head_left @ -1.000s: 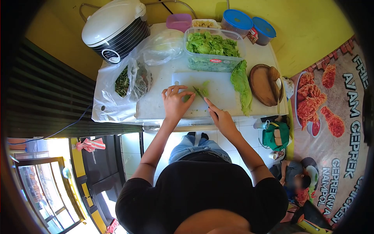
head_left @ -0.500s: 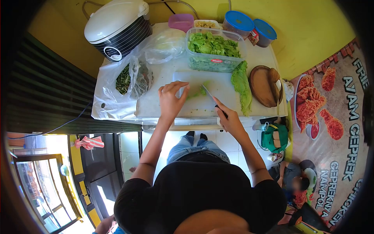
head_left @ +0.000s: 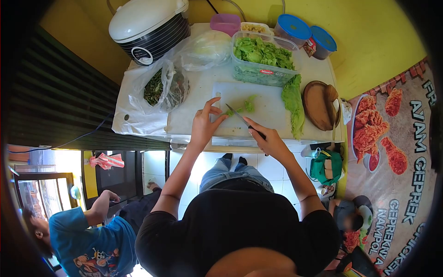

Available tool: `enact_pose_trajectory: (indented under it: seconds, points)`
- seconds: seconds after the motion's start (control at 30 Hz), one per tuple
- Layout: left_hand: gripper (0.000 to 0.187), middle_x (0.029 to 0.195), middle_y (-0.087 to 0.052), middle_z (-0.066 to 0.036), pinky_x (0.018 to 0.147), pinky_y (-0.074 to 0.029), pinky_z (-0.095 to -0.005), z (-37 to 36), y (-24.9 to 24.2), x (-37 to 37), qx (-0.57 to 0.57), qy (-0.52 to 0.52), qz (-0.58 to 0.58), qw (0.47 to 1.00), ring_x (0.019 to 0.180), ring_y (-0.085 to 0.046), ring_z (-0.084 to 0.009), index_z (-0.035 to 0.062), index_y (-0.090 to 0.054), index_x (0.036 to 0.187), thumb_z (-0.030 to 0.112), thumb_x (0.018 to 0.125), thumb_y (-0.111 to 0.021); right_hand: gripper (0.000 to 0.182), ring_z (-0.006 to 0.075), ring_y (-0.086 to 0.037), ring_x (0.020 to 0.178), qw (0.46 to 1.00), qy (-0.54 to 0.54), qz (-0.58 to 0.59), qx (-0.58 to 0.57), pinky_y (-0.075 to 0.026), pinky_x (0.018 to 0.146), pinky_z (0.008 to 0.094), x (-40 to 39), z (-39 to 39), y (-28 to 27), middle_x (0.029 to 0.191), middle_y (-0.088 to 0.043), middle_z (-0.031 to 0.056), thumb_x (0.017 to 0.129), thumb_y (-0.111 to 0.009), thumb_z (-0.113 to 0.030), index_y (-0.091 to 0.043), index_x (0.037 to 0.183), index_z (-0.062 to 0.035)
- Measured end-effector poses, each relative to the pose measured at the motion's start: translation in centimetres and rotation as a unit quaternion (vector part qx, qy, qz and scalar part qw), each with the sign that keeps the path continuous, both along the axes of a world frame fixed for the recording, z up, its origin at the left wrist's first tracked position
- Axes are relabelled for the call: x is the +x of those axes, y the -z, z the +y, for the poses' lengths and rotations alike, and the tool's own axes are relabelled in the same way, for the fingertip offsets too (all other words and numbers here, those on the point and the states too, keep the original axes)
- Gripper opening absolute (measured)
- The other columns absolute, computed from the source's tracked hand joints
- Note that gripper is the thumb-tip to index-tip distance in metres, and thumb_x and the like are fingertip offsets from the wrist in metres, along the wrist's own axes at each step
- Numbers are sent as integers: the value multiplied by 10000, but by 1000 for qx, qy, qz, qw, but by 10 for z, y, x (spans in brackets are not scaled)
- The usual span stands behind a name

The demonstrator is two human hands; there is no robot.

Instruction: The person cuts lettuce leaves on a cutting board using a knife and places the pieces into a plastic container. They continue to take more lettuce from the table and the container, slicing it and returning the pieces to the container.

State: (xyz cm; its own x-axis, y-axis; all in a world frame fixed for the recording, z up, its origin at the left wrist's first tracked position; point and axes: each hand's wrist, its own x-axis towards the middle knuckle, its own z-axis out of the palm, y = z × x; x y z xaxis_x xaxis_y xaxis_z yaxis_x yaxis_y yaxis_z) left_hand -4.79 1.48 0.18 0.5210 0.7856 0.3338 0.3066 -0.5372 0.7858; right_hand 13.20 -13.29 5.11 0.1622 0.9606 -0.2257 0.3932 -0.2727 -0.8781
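My right hand (head_left: 266, 140) is closed round the black handle of a knife (head_left: 238, 115), its blade pointing up and left over a white cutting board (head_left: 270, 98). Thumb and fingers apart, my left hand (head_left: 203, 123) curves at the board's left edge, close to the knife tip. Small green lettuce scraps (head_left: 249, 103) lie on the board, some beside the blade near my left thumb. Along the board's right side lies a long lettuce leaf (head_left: 292, 106). Behind the board, a clear plastic container (head_left: 258, 76) holds cut lettuce (head_left: 260, 53).
A rice cooker (head_left: 150, 34), a bag of dark greens (head_left: 159, 90) and a bagged pale vegetable (head_left: 210, 46) occupy the left side. Rightward sit a wooden mortar (head_left: 316, 108) and blue-lidded tubs (head_left: 294, 27). A person in a blue shirt (head_left: 92, 240) is at lower left; another person (head_left: 348, 214) is lower right.
The knife blade now lies nearer my left hand, whose fingers have spread. A person in a blue shirt has come into view at lower left. The whole view has shifted slightly.
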Motion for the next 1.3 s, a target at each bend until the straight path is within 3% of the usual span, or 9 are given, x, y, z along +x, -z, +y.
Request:
enact_pose_trajectory:
  seconds: [0.1,0.47,0.57,0.67,0.77,0.9,0.97,1.07,1.3]
  points:
    - [580,838,-698,-60,756,-503,-351,-4,-2,0,-28,-28,16,999,795,-672,-209,110,-531,1278,120,761,-792,429,233,-652,960,1000,-23,-2,10,-473,915,316,0,4,1,1306,-602,157,990,-517,-169,-485,1418,-191]
    - [520,840,-708,-72,728,-525,-336,-8,-6,-3,-72,-29,1,997,779,-685,-211,92,-534,1268,91,800,-760,493,329,-630,676,992,-50,-110,24,-510,706,364,-9,12,30,840,-653,189,984,-523,-185,-417,1459,-264]
    - [510,848,-727,-38,724,-464,-297,-8,-5,-4,-75,-40,2,996,779,-681,-142,96,-551,1273,123,811,-765,487,335,-639,722,992,-51,-105,-40,-511,732,351,-9,6,15,925,-674,181,982,-523,-182,-426,1453,-254]
    - [468,851,-708,-82,743,-520,-339,-9,-8,-4,-62,-28,14,998,782,-683,-212,68,-550,1243,71,815,-738,475,333,-648,763,992,-42,-69,99,-509,754,339,2,-13,41,1005,-679,179,982,-518,-174,-440,1445,-244]
    - [435,853,-707,-81,753,-518,-341,-9,-7,-7,-49,-21,16,998,781,-680,-211,62,-565,1222,61,818,-728,461,323,-657,807,998,-43,-42,34,-505,782,325,2,-13,21,1096,-670,175,984,-510,-169,-456,1436,-237]
    - [385,854,-706,-80,758,-517,-341,-10,-8,-4,-45,-19,18,999,775,-677,-209,57,-595,1186,52,821,-718,454,316,-613,691,994,-26,-34,99,-506,734,332,-1,1,34,960,-685,172,986,-507,-175,-460,1434,-235]
    - [372,855,-706,-80,758,-516,-340,-8,-10,-3,-43,-18,26,999,774,-677,-207,55,-604,1177,51,822,-715,448,69,-409,468,999,-11,-43,23,-423,491,242,1,4,24,651,-546,34,1003,-502,-172,-462,1444,-234]
    - [354,853,-705,-80,752,-518,-341,-6,-13,7,-46,-6,25,999,774,-677,-211,57,-615,1171,56,829,-706,452,54,-374,429,1000,27,4,16,-378,411,240,13,-3,27,560,-398,-25,1005,-505,-186,-452,1451,-238]
    - [387,972,-675,-111,786,-513,-364,2,-15,37,-34,46,25,998,889,-655,-261,61,-597,1204,121,839,-710,464,54,-374,462,992,96,72,-26,-365,423,243,33,-16,7,582,-416,-32,1002,-518,-190,-446,1454,-267]
